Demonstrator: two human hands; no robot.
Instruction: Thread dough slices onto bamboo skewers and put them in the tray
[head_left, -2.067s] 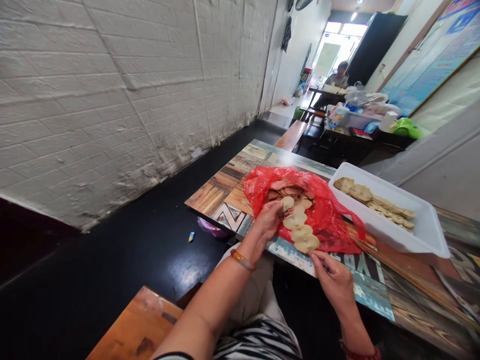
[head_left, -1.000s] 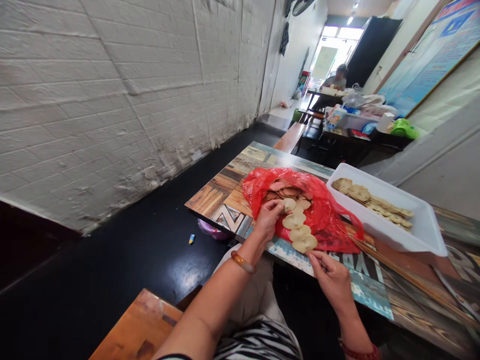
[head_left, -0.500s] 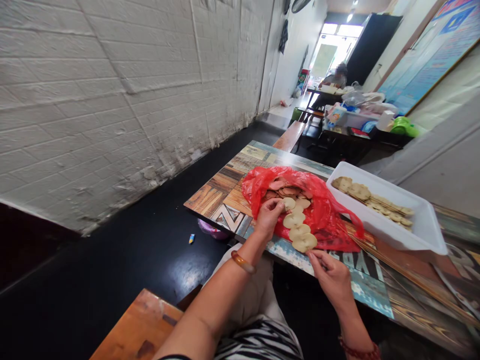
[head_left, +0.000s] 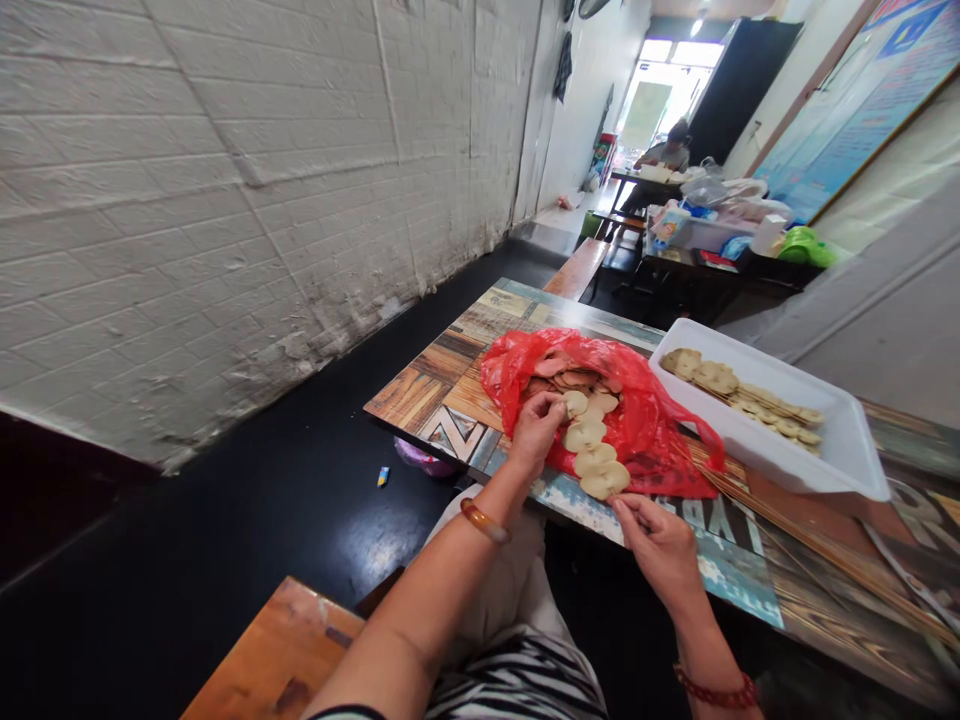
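Between my hands runs a string of thin, pale yellow round slices (head_left: 595,460), overlapping in a line as if on a skewer; the stick itself I cannot make out. My left hand (head_left: 537,432) pinches the small slice at the far end. At the near end, the thumb and forefinger of my right hand (head_left: 656,545) are closed at the edge of the last slice. Beneath the string lies an opened red plastic bag (head_left: 656,425), with a heap of similar loose slices (head_left: 566,375) in it.
To the right, a white plastic tray (head_left: 847,440) holds several rows of slices (head_left: 750,400). Thin wooden sticks (head_left: 832,552) lie along the patterned table (head_left: 442,365). An orange-brown bench (head_left: 281,650) is at lower left. Farther back, a person (head_left: 670,150) sits by a cluttered table.
Both hands keep their hold on the string of slices, with hardly any movement. The whole view has shifted very slightly.
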